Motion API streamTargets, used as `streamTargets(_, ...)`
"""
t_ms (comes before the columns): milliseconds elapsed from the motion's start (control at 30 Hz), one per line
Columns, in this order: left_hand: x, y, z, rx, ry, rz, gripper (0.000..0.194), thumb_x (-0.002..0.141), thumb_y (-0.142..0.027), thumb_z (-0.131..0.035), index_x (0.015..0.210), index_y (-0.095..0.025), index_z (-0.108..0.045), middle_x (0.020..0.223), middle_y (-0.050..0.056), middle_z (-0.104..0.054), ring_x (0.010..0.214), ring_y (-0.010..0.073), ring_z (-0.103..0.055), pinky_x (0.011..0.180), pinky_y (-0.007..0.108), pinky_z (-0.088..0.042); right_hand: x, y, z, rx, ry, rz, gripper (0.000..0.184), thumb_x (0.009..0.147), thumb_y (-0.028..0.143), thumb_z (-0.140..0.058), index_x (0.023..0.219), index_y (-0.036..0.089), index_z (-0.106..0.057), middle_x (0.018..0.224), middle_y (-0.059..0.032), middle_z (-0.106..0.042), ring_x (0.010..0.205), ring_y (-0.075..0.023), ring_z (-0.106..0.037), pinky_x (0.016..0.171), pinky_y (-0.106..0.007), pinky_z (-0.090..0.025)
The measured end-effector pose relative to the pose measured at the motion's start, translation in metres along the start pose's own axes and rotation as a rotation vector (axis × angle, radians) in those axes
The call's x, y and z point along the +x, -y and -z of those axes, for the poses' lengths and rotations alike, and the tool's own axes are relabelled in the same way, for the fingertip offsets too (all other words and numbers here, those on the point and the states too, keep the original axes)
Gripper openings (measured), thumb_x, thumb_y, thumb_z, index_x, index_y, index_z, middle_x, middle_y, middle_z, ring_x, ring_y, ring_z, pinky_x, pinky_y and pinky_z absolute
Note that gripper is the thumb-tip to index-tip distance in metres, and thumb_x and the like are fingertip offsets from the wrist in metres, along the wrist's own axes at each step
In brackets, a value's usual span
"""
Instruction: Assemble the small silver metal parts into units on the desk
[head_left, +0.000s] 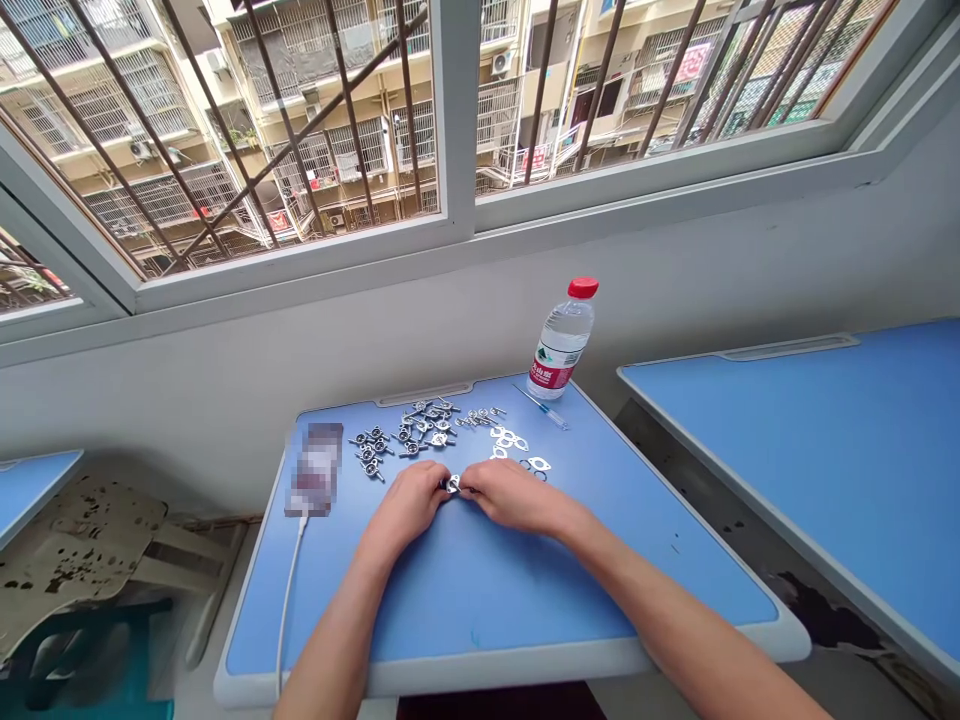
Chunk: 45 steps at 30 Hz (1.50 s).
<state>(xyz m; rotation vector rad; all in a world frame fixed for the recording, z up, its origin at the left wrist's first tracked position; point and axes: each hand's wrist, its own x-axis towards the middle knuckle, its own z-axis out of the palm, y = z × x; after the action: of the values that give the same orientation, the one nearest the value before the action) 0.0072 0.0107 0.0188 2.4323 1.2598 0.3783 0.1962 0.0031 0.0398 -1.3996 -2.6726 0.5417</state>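
Far L on the blue desk: a pixelated phone-like slab, w/ a white cable plugged into its near end & run down to the near edge, prob. so the cord stays off to the side of the hands.

Next, L-ctr, far of the hands: small cluster of flanged metal fittings, then a bigger pile of similar fittings beside it; apart from each other, prob. to keep batches separate. Slightly R, smaller metal pcs in their own group.

Near ctr: L hand nearly closed, thumb & fingertips pinching the L side of one small metal fitting. R hand likewise nearly closed, fingertips on its R side; can't tell if they also grip a separate tiny pc. Fitting sits between both hands, just over or on the desktop (contact unclear). Two-sided pinch looks meant to steady so small a part & leave its face visible.

R of ctr, just past the R hand: flat oval plates & thin dark rings, within easy reach. Farther R: slim tool w/ clear-blue handle, lying near an upright red-capped water bottle, both at the far edge, prob. out of the way.
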Motion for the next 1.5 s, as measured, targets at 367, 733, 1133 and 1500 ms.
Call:
streamTargets(367,0.0018,0.0005,0.0027,0.015,0.029,0.004,0.018,0.086,-0.009,-0.051,0.092,-0.019,-0.064,0.087,0.004,-0.063,0.085,0.0189,-0.057,0.073,0.027,-0.043,0.0079,-0.0034,0.0026,0.015,-0.047,-0.087,0.019,0.086,0.036,-0.066,0.076,0.022,-0.073,0.077,-0.0037,-0.074,0.072,-0.0188,-0.064,0.057,-0.025,-0.028)
streamTargets(733,0.0013,-0.0012,0.0035,-0.005,0.037,-0.003,0.021,0.085,-0.008,-0.05,0.094,-0.019,-0.066,0.087,0.004,-0.064,0.084,0.0192,-0.058,0.073,0.026,-0.044,0.0087,0.0032,0.0004,-0.03,-0.079,-0.216,0.039,0.078,0.058,-0.068,0.086,0.02,-0.069,0.088,-0.0059,-0.074,0.079,-0.023,-0.066,0.058,-0.026,-0.032)
streamTargets(1133,0.0022,-0.0006,0.0052,-0.04,0.052,-0.017,0.022,0.085,-0.008,-0.048,0.094,-0.02,-0.065,0.088,0.003,-0.063,0.085,0.0189,-0.058,0.075,0.027,-0.045,0.0035,0.0025,0.0039,0.046,-0.05,-0.177,0.028,0.084,0.048,-0.064,0.088,0.02,-0.066,0.093,-0.0049,-0.072,0.082,-0.0217,-0.064,0.061,-0.026,-0.033)
streamTargets(1500,0.0034,0.0006,0.0035,-0.063,0.055,-0.046,0.02,0.085,-0.008,-0.05,0.092,-0.02,-0.064,0.087,0.003,-0.063,0.084,0.0185,-0.058,0.075,0.027,-0.044,0.0,0.0027,0.0086,0.094,-0.011,-0.151,0.019,0.083,0.037,-0.056,0.085,0.019,-0.063,0.09,-0.0054,-0.07,0.079,-0.0214,-0.062,0.058,-0.027,-0.028)
